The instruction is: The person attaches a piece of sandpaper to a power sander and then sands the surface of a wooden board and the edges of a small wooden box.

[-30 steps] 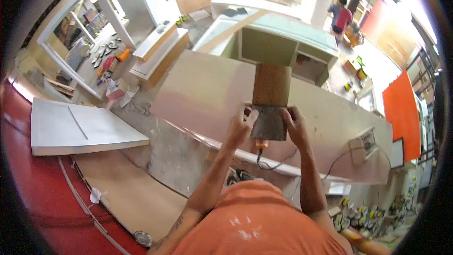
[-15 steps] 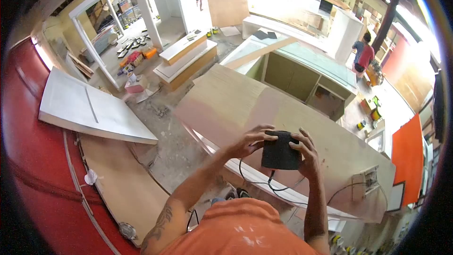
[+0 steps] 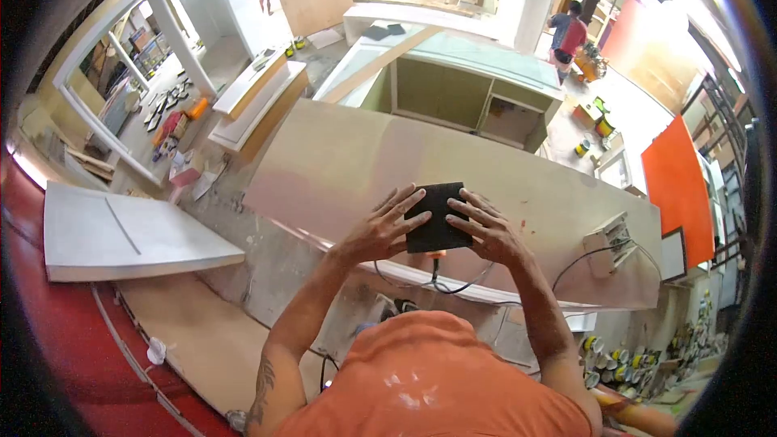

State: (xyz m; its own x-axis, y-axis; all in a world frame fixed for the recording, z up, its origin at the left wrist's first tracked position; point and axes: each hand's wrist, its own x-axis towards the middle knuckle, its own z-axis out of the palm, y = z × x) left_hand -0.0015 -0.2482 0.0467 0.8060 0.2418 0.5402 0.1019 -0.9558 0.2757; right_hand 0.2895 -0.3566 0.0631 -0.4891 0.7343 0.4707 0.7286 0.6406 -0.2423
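Observation:
Between my two hands is an electric sander [image 3: 438, 256], its pad side turned up and a dark square sanding sheet [image 3: 439, 217] across it. A bit of its orange body and its black cord show below the sheet. My left hand [image 3: 382, 226] holds the left side, fingers laid over the sheet's edge. My right hand [image 3: 491, 231] holds the right side in the same way. Both thumbs are hard to make out. Beyond and beneath the hands lies a long, pale wooden panel [image 3: 356, 154] with pinkish patches.
A small box-like piece with a cord [image 3: 609, 243] stands at the panel's right end. Behind is a cabinet with a glass-like top [image 3: 477, 69]. White panels [image 3: 137, 226] lean at left, an orange board [image 3: 678, 186] at right. Another person [image 3: 569, 36] works farther back.
My view has shifted, so the scene sits farther left and higher. The sander has turned a little, and my fingers have gone from curled at its sides to stretched over the sheet.

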